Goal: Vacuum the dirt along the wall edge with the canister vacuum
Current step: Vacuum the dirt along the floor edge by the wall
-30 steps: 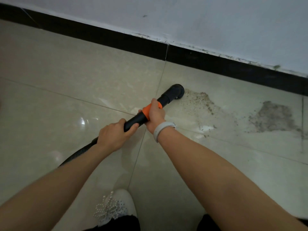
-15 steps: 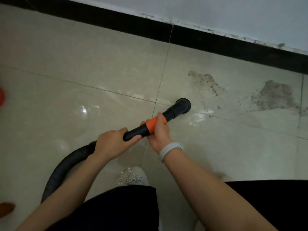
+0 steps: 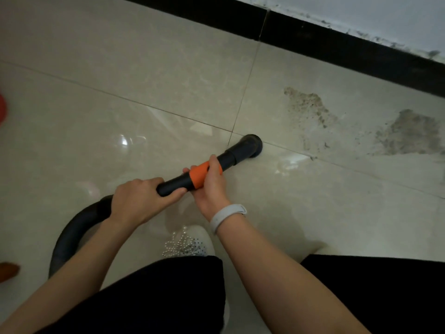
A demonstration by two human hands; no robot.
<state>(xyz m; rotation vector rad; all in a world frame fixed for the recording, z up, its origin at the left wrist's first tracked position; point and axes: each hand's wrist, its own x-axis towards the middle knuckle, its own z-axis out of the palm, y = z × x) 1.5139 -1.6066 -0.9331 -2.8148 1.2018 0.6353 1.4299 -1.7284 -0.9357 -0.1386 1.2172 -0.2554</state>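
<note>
A black vacuum wand with an orange collar points up and to the right, its round nozzle on the tile at a grout crossing. My right hand grips the wand at the orange collar. My left hand grips the black tube just behind it. The ribbed black hose curves down to the left. Two patches of grey-brown dirt lie right of the nozzle: a nearer dirt patch and a farther dirt patch. The nozzle is apart from both.
A black skirting strip runs along the white wall at the top. A red object shows at the left edge and an orange-brown one at the lower left. My beaded white shoe and dark trouser legs are below.
The nozzle has been drawn back from the left edge of the nearer dirt patch toward me. Both hands kept their grip on the wand.
</note>
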